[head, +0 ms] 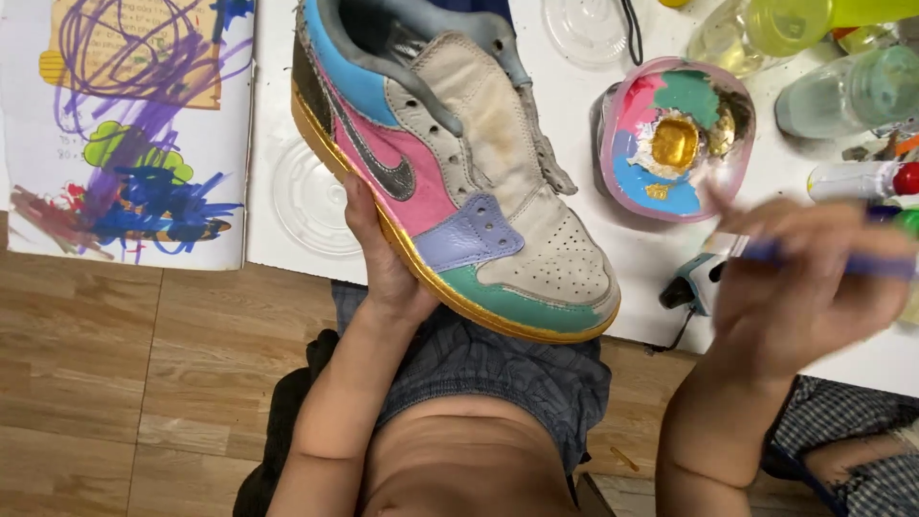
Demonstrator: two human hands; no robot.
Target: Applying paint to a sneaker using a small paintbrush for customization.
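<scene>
One sneaker [450, 172], held tilted over the white table [613, 258], sat in the left hand [383, 258], whose grip was clamped under its gold sole; it looked light, stiff-soled and soft-sided, painted pink, blue, lilac and teal. To the right, the blurred right hand [795, 287] pinched a purple brush [833, 258] near the paint dish [675, 139].

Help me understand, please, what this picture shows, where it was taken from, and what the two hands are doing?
There is no machine here: a camera worn on a person's head looks down at their own bare hands. The left hand holds up a painted sneaker from beneath; its panels are blue, pink, lilac and teal, with a gold sole edge. The right hand is blurred and grips a thin purple brush. On the white table lie a round palette with gold, blue, pink and green paint, some clear bottles and, at the left, a scribbled drawing.
</scene>
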